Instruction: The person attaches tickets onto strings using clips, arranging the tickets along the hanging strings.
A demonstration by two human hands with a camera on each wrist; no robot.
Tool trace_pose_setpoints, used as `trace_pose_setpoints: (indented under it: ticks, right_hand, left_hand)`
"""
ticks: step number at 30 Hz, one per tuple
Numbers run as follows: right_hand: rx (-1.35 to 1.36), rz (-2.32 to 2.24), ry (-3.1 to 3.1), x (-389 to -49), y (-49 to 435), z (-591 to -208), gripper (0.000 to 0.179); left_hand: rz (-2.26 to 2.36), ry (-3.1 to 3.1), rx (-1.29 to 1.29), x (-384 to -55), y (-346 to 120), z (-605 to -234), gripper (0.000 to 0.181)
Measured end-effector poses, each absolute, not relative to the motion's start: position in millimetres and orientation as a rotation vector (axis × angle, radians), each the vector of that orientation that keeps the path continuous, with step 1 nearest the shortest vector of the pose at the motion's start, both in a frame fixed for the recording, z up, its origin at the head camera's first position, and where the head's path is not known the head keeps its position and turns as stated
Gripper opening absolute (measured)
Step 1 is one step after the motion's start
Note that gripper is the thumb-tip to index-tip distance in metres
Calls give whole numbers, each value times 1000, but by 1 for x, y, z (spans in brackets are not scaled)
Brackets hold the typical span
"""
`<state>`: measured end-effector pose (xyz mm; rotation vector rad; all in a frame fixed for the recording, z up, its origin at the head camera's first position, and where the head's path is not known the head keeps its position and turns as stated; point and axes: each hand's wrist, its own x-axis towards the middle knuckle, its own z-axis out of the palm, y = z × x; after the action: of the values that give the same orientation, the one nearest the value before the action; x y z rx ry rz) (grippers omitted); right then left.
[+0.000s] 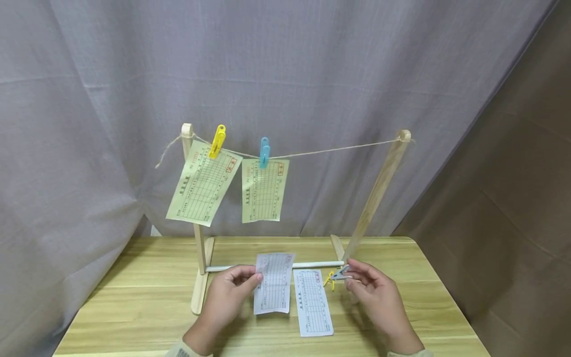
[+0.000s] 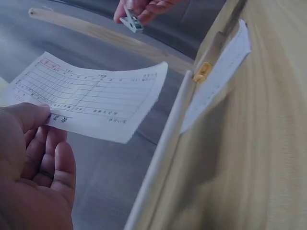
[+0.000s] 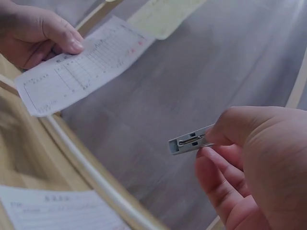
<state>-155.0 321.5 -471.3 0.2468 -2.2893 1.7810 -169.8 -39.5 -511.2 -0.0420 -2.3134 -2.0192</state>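
Observation:
My left hand pinches the left long edge of a white printed receipt slip between thumb and fingers, above the table. Between the thumb and fingertips of my right hand is a grey clothespin; the right wrist view shows its metal spring. A second white slip lies on the table between the hands, with a yellow clothespin by its upper right corner. Two yellowish-green slips hang from a string: one under a yellow clothespin, the other under a blue clothespin.
The string spans two wooden posts, the left post and the leaning right post. A white rod joins their feet low over the wooden table. Grey curtains hang behind and at the sides.

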Motion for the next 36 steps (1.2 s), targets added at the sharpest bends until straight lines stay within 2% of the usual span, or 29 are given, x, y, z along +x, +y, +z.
trace_pose_setpoints:
  ticks: [11, 21, 36]
  right_hand:
    - [475, 1790, -2175, -162, 318, -413, 44]
    - [671, 1571, -2190, -169, 311, -357, 46]
    - [746, 1445, -2193, -175, 292, -279, 44]
  left_hand:
    - [-2033, -2188, -139, -175, -46, -468, 14]
    - [-2082, -2101, -184, -183, -43, -439, 14]
    - [-2023, -2111, -207, -188, -25, -400, 15]
